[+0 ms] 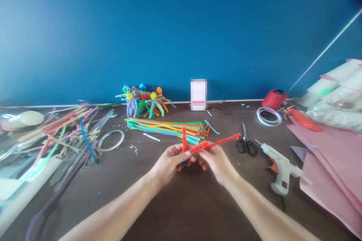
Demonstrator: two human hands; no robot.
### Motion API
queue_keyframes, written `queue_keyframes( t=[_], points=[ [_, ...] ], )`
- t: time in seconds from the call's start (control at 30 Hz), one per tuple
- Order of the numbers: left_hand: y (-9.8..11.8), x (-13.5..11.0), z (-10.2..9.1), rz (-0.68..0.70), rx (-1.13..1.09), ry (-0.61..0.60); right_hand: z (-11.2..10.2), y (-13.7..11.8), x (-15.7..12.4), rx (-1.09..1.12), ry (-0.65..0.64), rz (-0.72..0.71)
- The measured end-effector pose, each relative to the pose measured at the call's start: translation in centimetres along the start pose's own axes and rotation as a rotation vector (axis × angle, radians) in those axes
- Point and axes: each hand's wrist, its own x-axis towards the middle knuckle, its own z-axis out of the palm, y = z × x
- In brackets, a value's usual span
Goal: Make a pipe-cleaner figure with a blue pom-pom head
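Note:
My left hand (pixel 169 162) and my right hand (pixel 216 162) meet in front of me at the middle of the brown table. Between them they hold a twisted piece of red pipe cleaner (pixel 198 147). One red length stands upright (pixel 184 139) by my left fingers, and another runs out to the right (pixel 217 143) past my right hand. A small blue and orange end (pixel 180 166) shows below my left fingers. The join itself is partly hidden by my fingers.
Beyond my hands lies a bundle of coloured pipe cleaners (pixel 165 128), with pipe cleaner figures (pixel 143 101) against the blue wall (pixel 181 26). Scissors (pixel 246 142) and a hot glue gun (pixel 279 169) lie to the right, beside pink paper sheets (pixel 330 165). Craft strips (pixel 56 139) are heaped left.

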Motion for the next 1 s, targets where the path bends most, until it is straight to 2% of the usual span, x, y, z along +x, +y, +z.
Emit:
queue_keyframes(
  t=[0.17, 0.4, 0.57, 0.63, 0.77, 0.9, 1.0],
  points=[
    [-0.1, 0.2, -0.3, -0.028, -0.051, 0.056, 0.0, -0.3, 0.0, -0.014, -0.077, 0.044],
    [-0.2, 0.5, -0.8, -0.045, -0.099, 0.009, 0.0, -0.3, -0.1, -0.016, -0.148, 0.057],
    [-0.1, 1.0, -1.1, -0.073, -0.228, 0.087, -0.2, 0.0, 0.1, -0.057, -0.108, 0.059],
    [0.1, 1.2, -1.1, -0.090, -0.270, 0.112, -0.2, 0.1, 0.3, -0.115, -0.055, 0.003],
    [0.2, 1.2, -1.1, -0.126, -0.301, 0.102, -0.1, 0.2, 0.1, -0.359, 0.033, -0.214],
    [0.1, 1.3, -1.2, -0.136, -0.325, 0.074, 0.3, -0.1, -0.4, -0.595, 0.001, -0.440],
    [0.1, 1.4, -1.2, -0.141, -0.340, 0.059, 0.4, -0.5, -0.5, -0.690, -0.017, -0.506]
  ],
)
